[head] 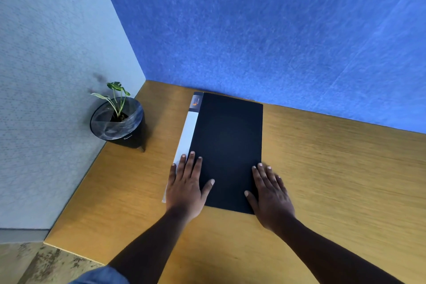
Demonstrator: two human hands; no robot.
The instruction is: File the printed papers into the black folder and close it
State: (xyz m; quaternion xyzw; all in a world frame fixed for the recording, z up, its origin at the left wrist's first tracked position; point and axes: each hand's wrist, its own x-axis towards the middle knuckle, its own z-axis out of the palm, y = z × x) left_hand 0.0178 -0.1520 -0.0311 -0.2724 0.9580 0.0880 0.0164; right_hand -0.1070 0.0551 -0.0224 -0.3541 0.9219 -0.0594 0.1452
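Two walls meet at far left corner: grey wall [46, 76] on left, blue wall [276, 30] behind. Potted plant [118, 120] tucked against grey wall, on desk [334, 180], apart from folder. Bare strip of desk between pot and folder spine. Black folder [227, 145] closed and flat mid-desk, white spine [184, 143] along left edge, far edge almost at blue wall, near edge well back from desk's front edge. Left hand [186, 187] spread flat, palm down, over spine and near left corner, gripping nothing. Right hand [269, 193] likewise flat and splayed on near right corner, outer fingers overhanging right edge onto desk. Wide bare desk to right of folder. No loose papers visible; folder contents hidden.
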